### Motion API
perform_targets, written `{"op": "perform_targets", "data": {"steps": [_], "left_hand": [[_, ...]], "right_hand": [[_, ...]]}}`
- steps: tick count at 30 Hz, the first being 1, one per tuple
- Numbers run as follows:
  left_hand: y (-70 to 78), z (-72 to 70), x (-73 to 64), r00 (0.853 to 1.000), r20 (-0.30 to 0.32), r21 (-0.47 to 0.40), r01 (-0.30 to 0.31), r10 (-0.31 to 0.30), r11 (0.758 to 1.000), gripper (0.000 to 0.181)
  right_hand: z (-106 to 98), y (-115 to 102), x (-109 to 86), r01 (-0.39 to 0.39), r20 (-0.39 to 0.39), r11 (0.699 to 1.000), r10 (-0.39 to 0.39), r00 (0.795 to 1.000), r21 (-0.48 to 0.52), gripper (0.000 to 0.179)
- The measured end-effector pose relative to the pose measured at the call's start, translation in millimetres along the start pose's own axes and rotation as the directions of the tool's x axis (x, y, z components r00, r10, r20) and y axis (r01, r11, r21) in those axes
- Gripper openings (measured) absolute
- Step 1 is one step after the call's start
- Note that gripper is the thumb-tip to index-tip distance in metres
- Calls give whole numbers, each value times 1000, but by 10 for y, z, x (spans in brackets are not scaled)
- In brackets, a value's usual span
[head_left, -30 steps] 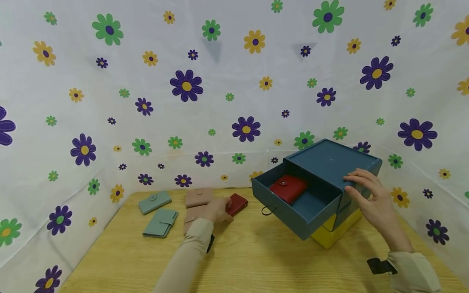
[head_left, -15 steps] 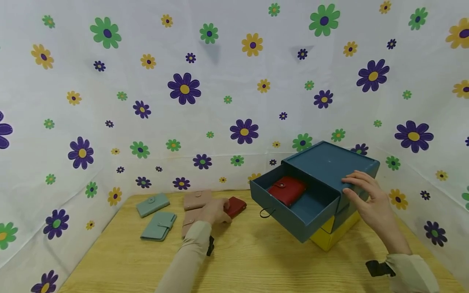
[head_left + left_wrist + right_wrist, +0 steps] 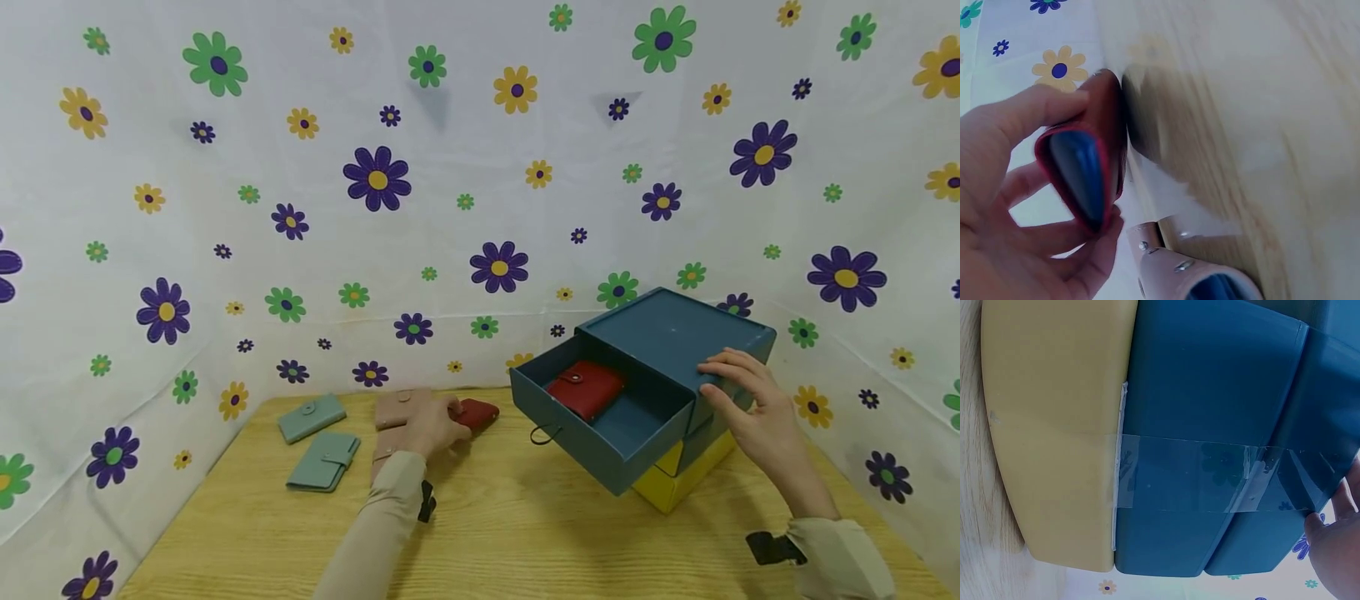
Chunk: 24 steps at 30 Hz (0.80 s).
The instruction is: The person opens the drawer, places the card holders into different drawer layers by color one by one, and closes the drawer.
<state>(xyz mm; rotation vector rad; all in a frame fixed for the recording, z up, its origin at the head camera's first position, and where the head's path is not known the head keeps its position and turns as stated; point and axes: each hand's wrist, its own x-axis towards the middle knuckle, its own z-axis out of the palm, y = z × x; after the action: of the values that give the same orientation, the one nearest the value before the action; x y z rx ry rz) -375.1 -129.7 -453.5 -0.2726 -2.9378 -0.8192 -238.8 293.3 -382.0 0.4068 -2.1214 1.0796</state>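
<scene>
My left hand pinches a small red snap wallet between thumb and fingers. In the left wrist view this wallet is tilted, its blue-lined end facing the camera. Pink wallets lie under and behind the left hand, partly hidden. Another red wallet lies in the pulled-out top drawer of a blue drawer unit. My right hand rests on the unit's top edge with relaxed fingers; its fingertips show at the right of the right wrist view.
Two light green wallets lie at the left of the wooden table. Below the blue drawers sits a yellow drawer, and clear tape runs across the stack's side. A flowered cloth hangs behind.
The red wallet in my left hand has tilted from its flatter pose, and that hand has shifted slightly. My right hand stays on the drawer unit. The view has moved a little.
</scene>
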Motion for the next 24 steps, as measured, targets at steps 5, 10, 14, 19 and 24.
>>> {"op": "perform_targets", "data": {"steps": [5,10,14,19,24], "left_hand": [[12,-27,-19,994,-110,-65,4,-11,998,31],[76,-71,-42,975,-220,-125,16,-44,992,34],[161,-116,-57,955,-290,-181,11,-64,984,36],[286,-191,-85,931,-361,-258,-55,-43,964,36],[379,-270,-118,907,-420,-310,-130,-13,942,38]], "right_hand": [[7,5,3,1,-1,1000,-1,1000,-5,25],[8,15,-2,5,-9,1000,-5,1000,-11,24],[4,22,-1,10,-18,1000,-10,1000,-12,24],[3,26,10,11,-14,1000,-11,1000,-10,24],[8,25,24,10,-7,1000,-10,1000,-10,25]]}}
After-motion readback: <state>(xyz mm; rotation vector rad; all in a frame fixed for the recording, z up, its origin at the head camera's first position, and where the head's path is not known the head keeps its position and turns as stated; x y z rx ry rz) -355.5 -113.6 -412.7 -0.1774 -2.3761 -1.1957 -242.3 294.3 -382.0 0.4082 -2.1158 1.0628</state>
